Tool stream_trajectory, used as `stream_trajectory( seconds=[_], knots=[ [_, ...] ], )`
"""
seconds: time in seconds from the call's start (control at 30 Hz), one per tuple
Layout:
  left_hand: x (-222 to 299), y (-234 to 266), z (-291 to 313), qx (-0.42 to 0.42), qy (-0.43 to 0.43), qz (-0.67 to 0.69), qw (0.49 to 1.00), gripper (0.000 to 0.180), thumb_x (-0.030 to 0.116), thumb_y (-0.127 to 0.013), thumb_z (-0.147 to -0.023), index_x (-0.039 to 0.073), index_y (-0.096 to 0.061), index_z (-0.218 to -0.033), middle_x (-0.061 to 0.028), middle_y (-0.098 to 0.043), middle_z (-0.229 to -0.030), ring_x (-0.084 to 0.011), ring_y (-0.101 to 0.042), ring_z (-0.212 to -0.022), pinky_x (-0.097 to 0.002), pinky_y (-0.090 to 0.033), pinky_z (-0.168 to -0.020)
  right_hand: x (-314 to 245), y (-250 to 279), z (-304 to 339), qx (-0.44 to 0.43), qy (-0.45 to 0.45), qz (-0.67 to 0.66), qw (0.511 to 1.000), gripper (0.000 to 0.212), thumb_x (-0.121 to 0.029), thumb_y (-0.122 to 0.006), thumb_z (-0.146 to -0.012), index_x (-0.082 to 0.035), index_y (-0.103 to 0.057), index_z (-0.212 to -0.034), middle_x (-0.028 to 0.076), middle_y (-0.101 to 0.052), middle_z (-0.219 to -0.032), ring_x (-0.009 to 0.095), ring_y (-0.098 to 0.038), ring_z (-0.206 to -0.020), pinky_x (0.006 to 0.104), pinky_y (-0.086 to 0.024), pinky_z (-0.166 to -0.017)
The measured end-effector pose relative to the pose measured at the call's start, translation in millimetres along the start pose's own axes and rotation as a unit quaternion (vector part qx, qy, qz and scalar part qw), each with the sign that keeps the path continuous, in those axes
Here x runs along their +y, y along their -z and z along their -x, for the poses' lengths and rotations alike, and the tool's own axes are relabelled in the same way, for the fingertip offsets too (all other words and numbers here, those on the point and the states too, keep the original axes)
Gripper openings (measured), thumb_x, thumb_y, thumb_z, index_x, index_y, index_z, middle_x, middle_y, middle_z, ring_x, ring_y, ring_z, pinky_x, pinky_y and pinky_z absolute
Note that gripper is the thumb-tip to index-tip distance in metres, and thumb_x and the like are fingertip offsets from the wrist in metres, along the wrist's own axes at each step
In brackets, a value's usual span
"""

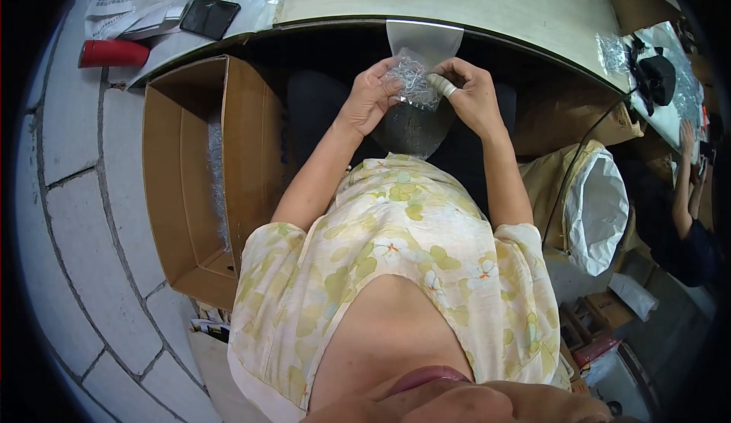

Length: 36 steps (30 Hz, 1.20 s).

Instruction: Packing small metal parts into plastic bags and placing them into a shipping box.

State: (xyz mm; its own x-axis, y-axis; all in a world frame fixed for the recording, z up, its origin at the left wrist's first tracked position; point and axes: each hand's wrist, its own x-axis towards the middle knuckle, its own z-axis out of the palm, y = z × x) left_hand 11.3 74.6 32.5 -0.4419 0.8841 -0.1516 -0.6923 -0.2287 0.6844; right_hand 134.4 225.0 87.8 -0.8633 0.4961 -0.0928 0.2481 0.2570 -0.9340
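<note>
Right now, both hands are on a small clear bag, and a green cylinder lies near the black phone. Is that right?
Not quite: in the head view, the cylinder is red, not green. The rest stands: left hand and right hand are on the small clear bag, and the cylinder lies near the black phone.

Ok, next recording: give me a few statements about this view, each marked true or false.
1. The left hand and right hand both hold the clear bag. True.
2. A pale wrap covers a digit of the left hand. False: the pale wrap is on the right hand.
3. The red cylinder lies left of the black phone. True.
4. The cardboard box on the left is sealed shut. False: the cardboard box stands open.
</note>
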Motion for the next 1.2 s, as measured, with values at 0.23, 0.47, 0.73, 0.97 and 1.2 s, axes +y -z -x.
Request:
stream_trajectory(
  seconds=[0.23,0.47,0.73,0.97,1.2],
  knots=[
    [-0.8,-0.2,0.3,0.101,-0.034,0.135,0.985,0.032,0.011,-0.064,-0.090,0.001,-0.058,-0.120,-0.0110,-0.067,-0.110,-0.0181,-0.066,-0.098,-0.0312,-0.055,-0.085,-25.8,-11.7,-0.2,0.098,0.137,0.058,0.984,0.032,-0.005,-0.070,-0.083,-0.002,-0.062,-0.114,0.003,-0.066,-0.100,0.009,-0.054,-0.075,0.0229,-0.046,-0.067],
    [-5.4,15.6,-4.1,0.044,-0.027,0.285,0.957,0.034,0.021,-0.061,-0.093,0.003,-0.057,-0.121,-0.0143,-0.063,-0.116,-0.0247,-0.063,-0.103,-0.0382,-0.050,-0.093,-36.3,-31.9,-1.5,-0.103,0.080,0.079,0.988,0.043,-0.004,-0.067,-0.086,-0.006,-0.058,-0.128,0.003,-0.065,-0.105,0.006,-0.053,-0.071,0.0218,-0.045,-0.061],
    [1.7,24.1,1.6,0.003,-0.010,0.305,0.952,0.038,0.021,-0.060,-0.094,0.000,-0.053,-0.125,-0.0185,-0.058,-0.128,-0.0295,-0.057,-0.115,-0.0429,-0.046,-0.100,-32.0,-47.8,-5.3,-0.114,0.051,0.021,0.992,0.042,-0.007,-0.064,-0.090,-0.004,-0.055,-0.131,0.005,-0.064,-0.109,0.007,-0.057,-0.074,0.0228,-0.049,-0.060],
    [11.5,23.3,4.5,-0.066,-0.024,0.323,0.944,0.042,0.025,-0.058,-0.095,-0.002,-0.052,-0.126,-0.0199,-0.051,-0.136,-0.0309,-0.053,-0.121,-0.0445,-0.040,-0.107,-31.0,-56.8,-4.8,-0.102,0.071,-0.083,0.989,0.046,-0.006,-0.066,-0.088,-0.002,-0.054,-0.132,0.006,-0.062,-0.115,0.009,-0.059,-0.081,0.0244,-0.051,-0.063],
    [3.8,35.9,4.1,-0.018,-0.016,0.321,0.947,0.040,0.025,-0.057,-0.096,-0.001,-0.053,-0.126,-0.0174,-0.055,-0.132,-0.0288,-0.054,-0.120,-0.0452,-0.041,-0.106,-34.3,-47.7,-7.9,-0.125,0.011,-0.126,0.984,0.053,-0.007,-0.066,-0.088,-0.002,-0.048,-0.137,0.009,-0.058,-0.127,0.011,-0.061,-0.080,0.0241,-0.051,-0.066]
  ],
)
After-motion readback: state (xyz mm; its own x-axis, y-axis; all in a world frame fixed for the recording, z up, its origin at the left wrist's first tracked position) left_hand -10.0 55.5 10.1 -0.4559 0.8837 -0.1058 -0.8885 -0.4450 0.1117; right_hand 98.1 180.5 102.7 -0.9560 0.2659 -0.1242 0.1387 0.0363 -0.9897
